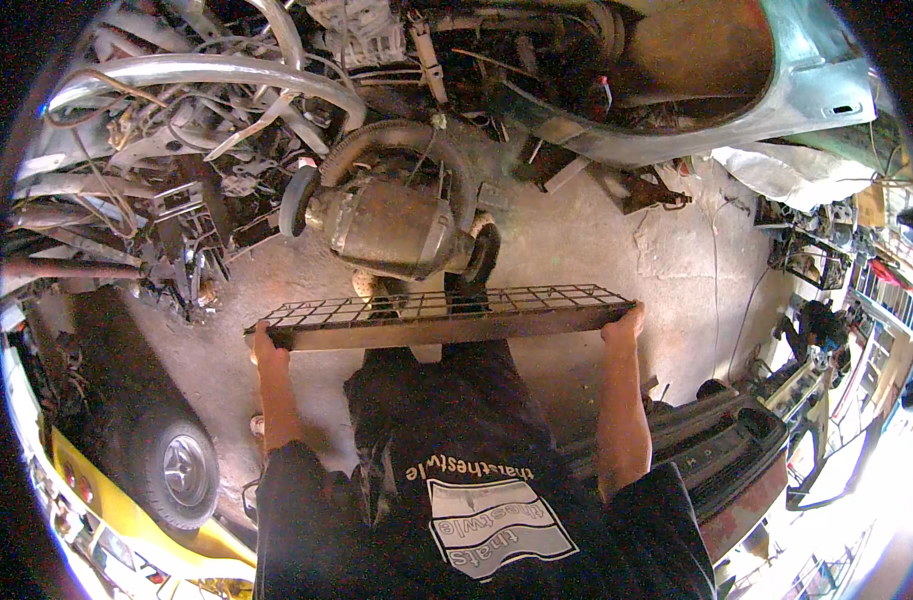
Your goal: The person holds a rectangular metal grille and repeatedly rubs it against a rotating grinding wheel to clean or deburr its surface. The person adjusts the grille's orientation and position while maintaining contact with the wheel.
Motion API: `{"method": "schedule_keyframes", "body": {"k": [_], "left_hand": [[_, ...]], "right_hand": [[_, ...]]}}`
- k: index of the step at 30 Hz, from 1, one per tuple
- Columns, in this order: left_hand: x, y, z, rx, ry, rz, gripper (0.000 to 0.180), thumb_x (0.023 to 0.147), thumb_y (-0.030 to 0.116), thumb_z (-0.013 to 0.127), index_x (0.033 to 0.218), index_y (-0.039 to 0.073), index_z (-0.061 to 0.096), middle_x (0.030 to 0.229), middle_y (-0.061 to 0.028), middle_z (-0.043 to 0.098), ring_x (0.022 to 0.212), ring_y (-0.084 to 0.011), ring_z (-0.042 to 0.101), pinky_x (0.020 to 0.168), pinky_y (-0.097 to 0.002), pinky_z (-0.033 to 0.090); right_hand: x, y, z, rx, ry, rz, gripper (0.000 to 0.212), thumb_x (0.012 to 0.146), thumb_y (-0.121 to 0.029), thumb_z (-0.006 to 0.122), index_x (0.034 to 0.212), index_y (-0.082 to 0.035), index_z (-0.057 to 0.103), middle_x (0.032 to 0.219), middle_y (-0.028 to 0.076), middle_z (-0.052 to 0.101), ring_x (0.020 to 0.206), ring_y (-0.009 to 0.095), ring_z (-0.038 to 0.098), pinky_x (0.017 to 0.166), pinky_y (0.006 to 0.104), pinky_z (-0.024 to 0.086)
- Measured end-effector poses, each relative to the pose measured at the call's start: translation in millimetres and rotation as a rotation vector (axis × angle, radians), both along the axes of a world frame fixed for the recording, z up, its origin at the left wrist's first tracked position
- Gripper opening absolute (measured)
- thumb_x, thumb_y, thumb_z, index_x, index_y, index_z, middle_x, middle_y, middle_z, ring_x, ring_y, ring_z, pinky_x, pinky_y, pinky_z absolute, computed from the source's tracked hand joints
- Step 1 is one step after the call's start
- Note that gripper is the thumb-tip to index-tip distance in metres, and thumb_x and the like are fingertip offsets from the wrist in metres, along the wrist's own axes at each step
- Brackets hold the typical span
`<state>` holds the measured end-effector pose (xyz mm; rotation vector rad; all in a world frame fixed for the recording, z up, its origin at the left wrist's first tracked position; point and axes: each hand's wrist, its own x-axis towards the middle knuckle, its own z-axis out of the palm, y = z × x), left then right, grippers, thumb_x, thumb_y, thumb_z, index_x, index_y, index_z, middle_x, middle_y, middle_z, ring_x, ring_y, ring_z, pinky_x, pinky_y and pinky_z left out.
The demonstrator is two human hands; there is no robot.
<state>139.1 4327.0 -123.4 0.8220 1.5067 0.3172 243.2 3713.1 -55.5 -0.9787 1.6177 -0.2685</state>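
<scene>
I hold a long, narrow grille (447, 325) level in front of my body, with its open lattice of bars on the far side and a plain solid edge facing me. It looks like a car grille. My left hand (269, 345) is closed round its left end. At the opposite end, my right hand (625, 322) grips the corner, with the fingers partly hidden. Both arms reach forward, and the grille hangs above the floor, over my feet. Just beyond it stands a brownish, drum-shaped machine (392, 225) on small wheels, with a thick curved hose around it.
Metal tubes and scrap parts (197, 110) are heaped at the far left. A pale green car body panel (677, 145) lies at the far right. A wheel (185, 470) sits beside yellow bodywork (72, 475) at near left. Long dark panels (717, 450) lie at near right.
</scene>
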Motion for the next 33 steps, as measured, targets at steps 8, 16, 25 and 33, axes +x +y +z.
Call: {"method": "schedule_keyframes", "body": {"k": [8,16,25,33], "left_hand": [[19,-41,-1,-0.192,0.111,0.040,0.019,0.065,0.007,0.054,0.083,0.005,0.046,0.078,-0.0090,0.052,0.069,-0.0180,0.052,0.057,-0.0283,0.046],[15,-63,-41,-0.225,0.055,0.026,0.036,0.064,0.011,0.063,0.093,0.000,0.044,0.087,-0.0140,0.053,0.073,-0.0270,0.056,0.056,-0.0423,0.049],[2,-91,-76,-0.365,0.167,0.025,0.032,0.062,0.018,0.066,0.086,0.003,0.051,0.085,-0.0102,0.056,0.070,-0.0252,0.056,0.057,-0.0383,0.049],[-1,-131,-83,-0.447,0.206,0.108,0.039,0.062,0.021,0.068,0.091,0.001,0.050,0.089,-0.0107,0.055,0.073,-0.0240,0.056,0.059,-0.0368,0.048]], "right_hand": [[-5,-47,-2,-0.013,-0.071,0.017,0.025,0.072,-0.037,0.044,0.067,-0.013,0.045,0.071,0.002,0.051,0.065,0.019,0.047,0.067,0.0340,0.040],[-3,-79,18,-0.035,-0.095,0.035,0.028,0.076,-0.035,0.040,0.076,-0.008,0.049,0.077,0.006,0.053,0.071,0.022,0.050,0.073,0.0390,0.040],[4,-95,62,-0.166,-0.152,0.048,0.023,0.076,-0.032,0.041,0.073,-0.010,0.048,0.071,0.004,0.051,0.066,0.021,0.049,0.068,0.0381,0.041],[25,-92,111,-0.214,-0.203,0.078,0.021,0.075,-0.032,0.043,0.073,-0.012,0.048,0.074,0.003,0.053,0.067,0.020,0.051,0.068,0.0370,0.042]]}}
